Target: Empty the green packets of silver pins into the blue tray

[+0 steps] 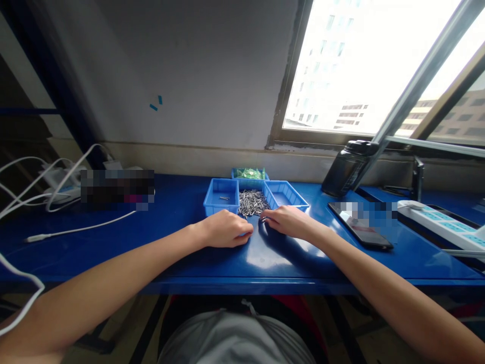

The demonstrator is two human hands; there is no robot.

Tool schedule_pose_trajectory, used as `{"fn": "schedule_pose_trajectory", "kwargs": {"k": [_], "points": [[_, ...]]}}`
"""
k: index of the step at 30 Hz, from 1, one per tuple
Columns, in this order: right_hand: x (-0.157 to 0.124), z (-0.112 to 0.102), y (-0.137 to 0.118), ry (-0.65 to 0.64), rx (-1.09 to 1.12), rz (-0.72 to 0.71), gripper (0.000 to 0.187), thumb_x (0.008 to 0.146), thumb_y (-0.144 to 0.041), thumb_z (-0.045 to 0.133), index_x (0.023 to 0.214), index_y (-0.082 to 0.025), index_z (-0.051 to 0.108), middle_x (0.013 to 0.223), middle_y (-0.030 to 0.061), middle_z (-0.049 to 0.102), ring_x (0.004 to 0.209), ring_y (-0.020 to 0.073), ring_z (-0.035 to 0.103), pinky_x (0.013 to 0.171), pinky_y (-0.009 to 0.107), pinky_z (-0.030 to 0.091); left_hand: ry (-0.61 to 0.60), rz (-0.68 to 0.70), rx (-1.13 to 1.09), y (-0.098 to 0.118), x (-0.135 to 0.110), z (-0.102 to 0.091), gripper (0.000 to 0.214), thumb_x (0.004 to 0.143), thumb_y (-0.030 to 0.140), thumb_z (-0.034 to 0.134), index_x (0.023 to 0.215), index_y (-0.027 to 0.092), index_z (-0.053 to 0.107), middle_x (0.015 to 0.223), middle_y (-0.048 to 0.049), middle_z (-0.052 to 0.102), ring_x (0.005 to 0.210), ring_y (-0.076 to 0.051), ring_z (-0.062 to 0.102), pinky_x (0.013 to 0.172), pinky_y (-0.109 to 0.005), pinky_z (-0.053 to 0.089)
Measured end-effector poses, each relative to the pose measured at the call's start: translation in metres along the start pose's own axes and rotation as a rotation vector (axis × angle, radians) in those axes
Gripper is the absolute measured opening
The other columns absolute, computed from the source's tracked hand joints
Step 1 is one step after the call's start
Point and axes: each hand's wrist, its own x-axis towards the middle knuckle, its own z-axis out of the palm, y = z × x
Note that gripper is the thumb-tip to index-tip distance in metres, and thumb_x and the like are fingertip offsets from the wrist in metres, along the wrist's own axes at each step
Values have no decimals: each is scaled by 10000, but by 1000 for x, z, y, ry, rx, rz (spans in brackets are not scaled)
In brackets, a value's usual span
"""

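My left hand (226,228) rests on the blue table (159,253) as a closed fist, just in front of a pile of small metal pins (252,201). What its curled fingers hold, if anything, is hidden. My right hand (287,221) lies beside it, fingers pinched together on one or two of the metal pins at the pile's near edge. The pile sits between two shallow blue trays. The left tray (212,202) holds one or two pins. The right tray (299,198) looks bare.
A small blue bin of green parts (249,173) stands behind the trays. A phone (359,226) lies to the right, with a dark bottle (347,169) and a white power strip (441,222). White cables (56,194) lie at the left.
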Motion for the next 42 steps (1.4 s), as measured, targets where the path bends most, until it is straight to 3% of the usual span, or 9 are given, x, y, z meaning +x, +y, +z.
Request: {"fn": "schedule_pose_trajectory", "kwargs": {"k": [17, 25, 28, 33, 37, 42], "points": [[0, 2, -4, 5, -102, 23, 257, 918, -264, 345, 907, -167, 583, 652, 55, 640, 508, 143, 558, 459, 260, 173, -6, -35, -34, 0, 0, -2, 165, 835, 211, 455, 802, 184, 614, 740, -10, 666, 671, -131, 620, 573, -203, 399], [-1, -1, -6, 41, -105, 59, 238, 899, -249, 360, 915, -174, 585, 677, 62, 649, 523, 157, 572, 481, 250, 221, -1, -59, -12, 1, 0, -3, 196, 854, 226, 430, 786, 179, 607, 730, -16, 662, 663, -142, 621, 569, -215, 395], [-1, -2, -7, 123, 29, 61, 178, 845, -216, 422, 910, -189, 585, 681, 33, 649, 534, 142, 564, 496, 236, 257, 3, -103, 11, 0, -1, -3, 201, 855, 239, 432, 768, 177, 602, 724, -16, 660, 655, -149, 619, 554, -219, 390], [-1, -6, -8, 218, 447, -56, 161, 716, -96, 476, 827, -167, 569, 608, -13, 595, 534, 90, 520, 534, 186, 352, 19, -196, -11, 0, 0, 0, 203, 864, 275, 440, 841, 186, 621, 789, -19, 682, 711, -165, 637, 571, -220, 404], [-2, -7, -9, 210, 643, -109, 165, 689, -75, 491, 816, -155, 559, 598, -16, 614, 513, 81, 514, 525, 180, 378, 33, -252, -58, 0, 1, 3, 252, 873, 345, 451, 1001, 199, 612, 912, -27, 693, 805, -189, 648, 631, -236, 427], [-1, -4, -9, 156, 781, -133, 177, 700, -58, 488, 830, -157, 554, 710, 12, 685, 539, 81, 565, 508, 167, 404, -2, -238, -110, 0, 1, 3, 204, 873, 291, 447, 899, 213, 633, 840, -4, 691, 750, -165, 639, 599, -215, 396]]}}
